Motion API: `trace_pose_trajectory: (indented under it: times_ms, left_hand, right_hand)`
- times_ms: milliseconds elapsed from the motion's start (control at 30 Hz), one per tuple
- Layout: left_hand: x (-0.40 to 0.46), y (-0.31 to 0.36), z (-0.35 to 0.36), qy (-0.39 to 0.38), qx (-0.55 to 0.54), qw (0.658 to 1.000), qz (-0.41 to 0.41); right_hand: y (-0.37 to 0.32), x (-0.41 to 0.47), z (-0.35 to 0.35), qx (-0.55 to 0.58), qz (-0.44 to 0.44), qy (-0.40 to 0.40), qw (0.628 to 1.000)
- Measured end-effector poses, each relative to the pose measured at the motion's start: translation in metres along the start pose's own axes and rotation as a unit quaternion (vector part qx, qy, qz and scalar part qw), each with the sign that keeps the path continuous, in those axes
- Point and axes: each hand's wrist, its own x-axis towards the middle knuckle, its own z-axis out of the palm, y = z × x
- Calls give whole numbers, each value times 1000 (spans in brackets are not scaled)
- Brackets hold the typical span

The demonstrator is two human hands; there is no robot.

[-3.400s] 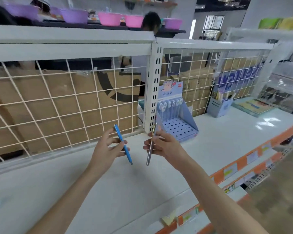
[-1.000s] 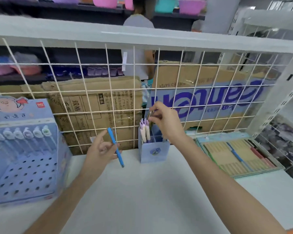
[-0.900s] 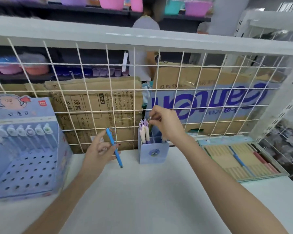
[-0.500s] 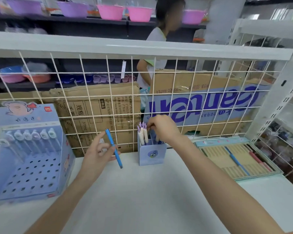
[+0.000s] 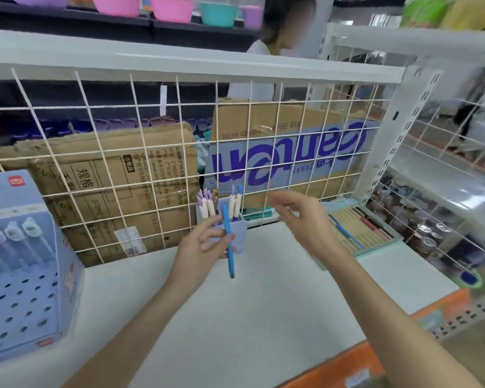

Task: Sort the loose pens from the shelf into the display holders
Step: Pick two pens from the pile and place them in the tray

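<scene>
Roughly midway, by the look of it: the small holder at the foot of the wire grid already has several pens standing in it, white-and-purple ones on its left side, white-and-blue ones on its right, and a gold-tipped one between them. The left hand grips a blue pen held nearly upright, directly in front of the holder and touching nothing else. The right hand, just right of the holder, holds nothing, its fingers loosely spread. The blue pen remains to be placed; whether it belongs in this holder or in the pegged display far to the holder's left cannot be told. On the white shelf no loose pens show in front of the holder, so little may be left. A flat tray of stationery lies to the holder's right, beyond the right hand.
</scene>
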Motion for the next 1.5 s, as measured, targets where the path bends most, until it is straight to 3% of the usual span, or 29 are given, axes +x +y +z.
trace_pose_trajectory:
  times_ms: [367,533,700,800,967,1167,1500]
  left_hand:
    - [0,-17,84,-121,9,992,-17]
    - [13,-33,127,-161,60,985,-12]
    - [37,-51,173,-149,163,975,25]
    - [50,-63,191,-133,300,940,96]
    - [66,-88,205,-127,406,893,144]
    - [76,-111,224,-166,543,789,235]
    - [84,-137,252,-188,609,740,216]
  right_hand:
    - [39,-41,-39,262,88,-41,960]
    - [79,-30,-64,272,80,-58,957]
    - [126,7,-102,258,92,-51,960]
    - [157,35,-121,245,97,-23,964]
    - [198,76,-135,216,95,0,972]
    - [235,98,-135,175,84,-29,981]
    - [266,98,-110,165,89,-93,978]
